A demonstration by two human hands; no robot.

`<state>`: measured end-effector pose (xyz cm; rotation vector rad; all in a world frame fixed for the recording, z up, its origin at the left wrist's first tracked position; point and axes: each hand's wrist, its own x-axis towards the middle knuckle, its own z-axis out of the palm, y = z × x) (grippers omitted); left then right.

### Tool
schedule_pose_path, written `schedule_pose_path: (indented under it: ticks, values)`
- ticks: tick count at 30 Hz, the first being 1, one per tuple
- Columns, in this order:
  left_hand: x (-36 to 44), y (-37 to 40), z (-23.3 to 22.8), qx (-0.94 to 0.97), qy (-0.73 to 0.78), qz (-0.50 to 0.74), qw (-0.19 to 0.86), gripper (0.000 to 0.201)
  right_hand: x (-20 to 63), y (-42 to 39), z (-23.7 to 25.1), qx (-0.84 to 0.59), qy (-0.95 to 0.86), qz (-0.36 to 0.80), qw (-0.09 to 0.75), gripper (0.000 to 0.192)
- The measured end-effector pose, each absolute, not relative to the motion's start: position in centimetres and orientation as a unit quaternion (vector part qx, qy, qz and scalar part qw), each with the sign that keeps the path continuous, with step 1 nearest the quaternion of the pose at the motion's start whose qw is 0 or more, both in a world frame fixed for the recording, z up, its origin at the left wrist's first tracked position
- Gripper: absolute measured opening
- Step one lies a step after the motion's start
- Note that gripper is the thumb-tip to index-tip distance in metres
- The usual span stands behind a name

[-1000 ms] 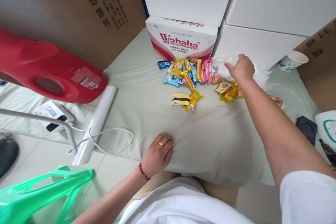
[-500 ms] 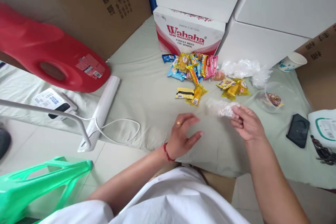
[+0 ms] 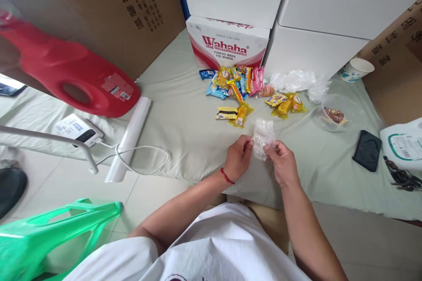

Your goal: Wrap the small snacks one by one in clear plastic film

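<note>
A thin, slick film seemed liable to tear or slip loose if the left hand point(image 3: 239, 157) and right hand point(image 3: 285, 162) pulled unevenly, since each had only a fingertip pinch on the crumpled clear plastic point(image 3: 264, 130). A wide tug forward might also have nudged the yellow-wrapped snack point(image 3: 241, 115) lying just beyond. The plastic looked colourless and glossy, wrinkled all over and bunched into a narrow, roughly oblong wad; whether it was a bag or loose wrap could not be told. It was held over the near part of the green sheet point(image 3: 184, 140), between the hands: the left curled, with thumb and forefinger closed at its left edge, the right with its thumb pressed on the lower right corner.
</note>
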<state>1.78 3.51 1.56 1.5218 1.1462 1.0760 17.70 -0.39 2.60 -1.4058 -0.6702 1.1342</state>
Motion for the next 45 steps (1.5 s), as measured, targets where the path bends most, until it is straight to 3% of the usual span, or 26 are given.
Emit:
schedule_pose_path:
  ticks: [5, 10, 12, 15, 18, 21, 25, 29, 36, 39, 41, 43, 45]
  values:
    - [0.5, 5.2, 1.1, 0.36, 0.46, 0.45, 0.676, 0.031, 19.9, -0.9, 2.2, -0.564, -0.154, 0.549, 0.598, 0.046]
    - [-0.3, 5.8, 1.7, 0.252, 0.447, 0.416, 0.751, 0.034, 20.3, -1.8, 2.3, -0.579, -0.194, 0.55, 0.57, 0.043]
    - [0.0, 5.7, 2.1, 0.26, 0.445, 0.404, 0.756, 0.032, 20.0, -1.9, 2.0, -0.61, -0.23, 0.502, 0.568, 0.042]
    - [0.5, 5.6, 2.1, 0.284, 0.444, 0.412, 0.743, 0.03, 20.0, -1.3, 1.3, -0.693, -0.291, 0.341, 0.565, 0.041]
    - [0.7, 5.2, 2.0, 0.285, 0.412, 0.419, 0.757, 0.029, 20.1, 0.1, 0.8, -0.737, -0.4, 0.254, 0.483, 0.044]
    - [0.7, 4.8, 2.1, 0.278, 0.41, 0.408, 0.767, 0.031, 19.6, 1.6, 0.9, -0.724, -0.496, 0.259, 0.403, 0.037]
    - [1.1, 4.8, 2.6, 0.371, 0.503, 0.402, 0.669, 0.042, 17.7, 2.3, 1.8, -0.675, -0.568, 0.253, 0.396, 0.026]
    - [1.4, 6.1, 2.4, 0.45, 0.55, 0.423, 0.562, 0.02, 17.0, 1.6, 2.8, -0.667, -0.535, 0.275, 0.44, 0.023]
    - [1.0, 7.7, 2.6, 0.212, 0.535, 0.503, 0.645, 0.016, 18.6, -2.1, 2.8, -0.674, -0.359, 0.283, 0.58, 0.032]
    - [0.7, 8.1, 2.9, 0.126, 0.494, 0.508, 0.694, 0.012, 18.8, -5.1, 1.8, -0.687, -0.34, 0.318, 0.558, 0.035]
    - [0.4, 8.4, 2.9, 0.072, 0.471, 0.501, 0.723, 0.013, 19.2, -6.9, 1.1, -0.691, -0.365, 0.374, 0.499, 0.036]
    - [0.3, 8.8, 3.0, 0.057, 0.476, 0.496, 0.725, 0.016, 19.9, -8.1, 0.9, -0.683, -0.396, 0.421, 0.447, 0.039]
    - [0.4, 8.9, 3.1, 0.064, 0.491, 0.5, 0.71, 0.017, 20.4, -8.3, 1.3, -0.672, -0.401, 0.43, 0.449, 0.045]
